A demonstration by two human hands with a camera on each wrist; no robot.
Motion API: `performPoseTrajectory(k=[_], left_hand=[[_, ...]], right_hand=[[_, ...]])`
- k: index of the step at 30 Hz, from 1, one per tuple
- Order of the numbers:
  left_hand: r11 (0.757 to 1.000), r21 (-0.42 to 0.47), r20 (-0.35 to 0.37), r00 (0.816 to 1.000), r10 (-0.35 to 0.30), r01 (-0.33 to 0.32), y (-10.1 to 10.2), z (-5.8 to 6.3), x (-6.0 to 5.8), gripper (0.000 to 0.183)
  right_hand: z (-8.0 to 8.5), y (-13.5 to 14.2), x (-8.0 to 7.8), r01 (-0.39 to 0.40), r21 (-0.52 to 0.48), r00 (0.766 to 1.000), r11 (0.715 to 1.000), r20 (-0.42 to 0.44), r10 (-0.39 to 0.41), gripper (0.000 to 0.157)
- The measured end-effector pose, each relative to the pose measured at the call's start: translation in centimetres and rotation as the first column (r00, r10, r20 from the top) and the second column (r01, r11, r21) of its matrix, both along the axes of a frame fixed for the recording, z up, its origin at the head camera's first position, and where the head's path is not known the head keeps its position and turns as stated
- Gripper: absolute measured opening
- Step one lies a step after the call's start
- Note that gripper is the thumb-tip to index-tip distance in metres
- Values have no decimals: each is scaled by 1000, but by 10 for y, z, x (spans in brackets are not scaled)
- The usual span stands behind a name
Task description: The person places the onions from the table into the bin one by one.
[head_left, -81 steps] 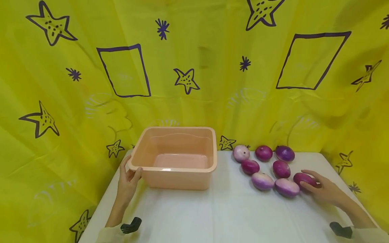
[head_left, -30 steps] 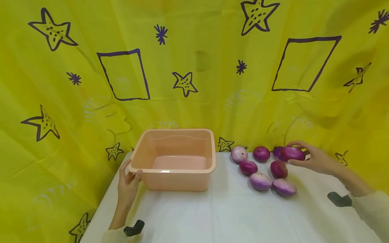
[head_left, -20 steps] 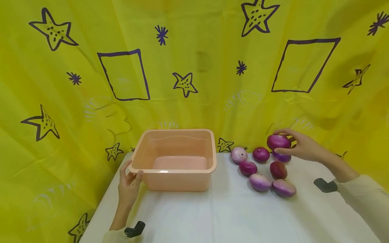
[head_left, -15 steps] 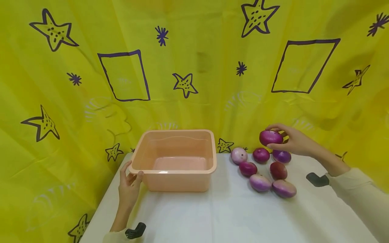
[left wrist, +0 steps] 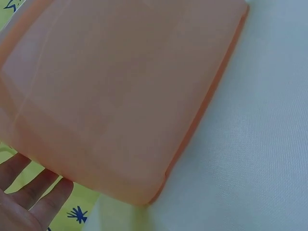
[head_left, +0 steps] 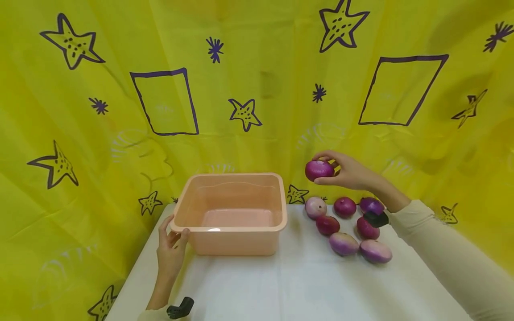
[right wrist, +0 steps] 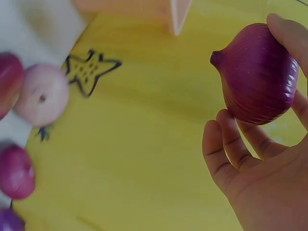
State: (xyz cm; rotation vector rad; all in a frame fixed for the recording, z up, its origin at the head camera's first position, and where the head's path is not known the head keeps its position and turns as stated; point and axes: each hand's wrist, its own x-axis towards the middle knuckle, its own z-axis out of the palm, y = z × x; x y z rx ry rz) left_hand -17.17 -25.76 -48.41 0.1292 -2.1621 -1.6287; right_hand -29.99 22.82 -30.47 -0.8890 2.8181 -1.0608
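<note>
A red onion (head_left: 319, 170) is held up off the table between the thumb and fingers of my right hand (head_left: 347, 171). In the right wrist view the same purple onion (right wrist: 257, 74) shows its pointed stem end. My left hand (head_left: 170, 252) grips the near left corner of a peach plastic basin (head_left: 233, 240), thumb at the front and fingers at the side. The left wrist view shows the fingertips (left wrist: 55, 195) against the basin's wall (left wrist: 110, 110). Nothing lies inside the basin in the head view.
Several onions sit on the white table (head_left: 289, 285) right of the basin, among them a pale onion (head_left: 315, 207) and a two-toned onion (head_left: 375, 251). A yellow curtain (head_left: 265, 147) with drawn stars hangs behind the table.
My right hand has gripped the rightmost onion, lifted it and carried it left over the others, toward the basin. The left hand has stayed on the basin.
</note>
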Motion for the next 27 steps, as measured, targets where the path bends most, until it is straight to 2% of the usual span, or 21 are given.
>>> performPoseTrajectory(k=[9, 15, 21, 27], left_hand=[[1000, -26, -25, 1000, 16, -17, 0, -3, -1, 63], [998, -65, -41, 999, 23, -25, 1, 0, 0, 62], [1000, -22, -47, 999, 6, -7, -1, 3, 1, 61], [999, 23, -16, 1000, -27, 28, -1, 3, 0, 64]], right_hand=[[1, -58, -16, -96, -42, 995, 994, -2, 96, 61], [-4, -96, -23, -140, -62, 990, 988, 7, 141, 60], [-9, -129, -27, -176, -89, 983, 980, 35, 180, 57], [-15, -157, -30, -204, -107, 975, 973, 68, 211, 56]])
